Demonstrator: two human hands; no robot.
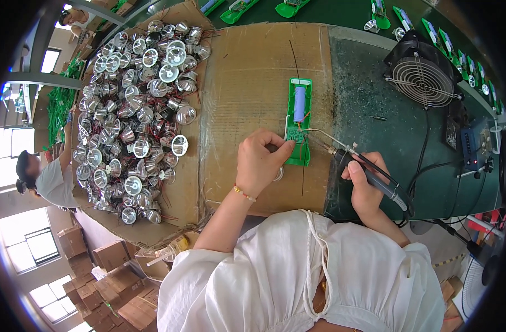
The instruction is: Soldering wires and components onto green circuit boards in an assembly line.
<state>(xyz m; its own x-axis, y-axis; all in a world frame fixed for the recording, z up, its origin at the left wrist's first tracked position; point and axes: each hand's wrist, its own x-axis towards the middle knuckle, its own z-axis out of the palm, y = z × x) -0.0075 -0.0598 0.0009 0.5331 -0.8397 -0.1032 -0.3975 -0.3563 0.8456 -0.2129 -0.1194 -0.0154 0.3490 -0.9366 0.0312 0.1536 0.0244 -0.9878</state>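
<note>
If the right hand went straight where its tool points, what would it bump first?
Probably the green casing: the soldering tool in the right hand points toward its circuit board. Whether they touch is unclear.

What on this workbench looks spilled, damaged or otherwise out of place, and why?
Small bits lie scattered over the green bench top beside the black fan, like unswept debris; they are too small to identify. The cardboard under the silver reflectors looks ragged along its near edge.

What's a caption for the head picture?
Right hand holds a soldering iron over a green casing; silver reflectors lie heaped left.
</note>
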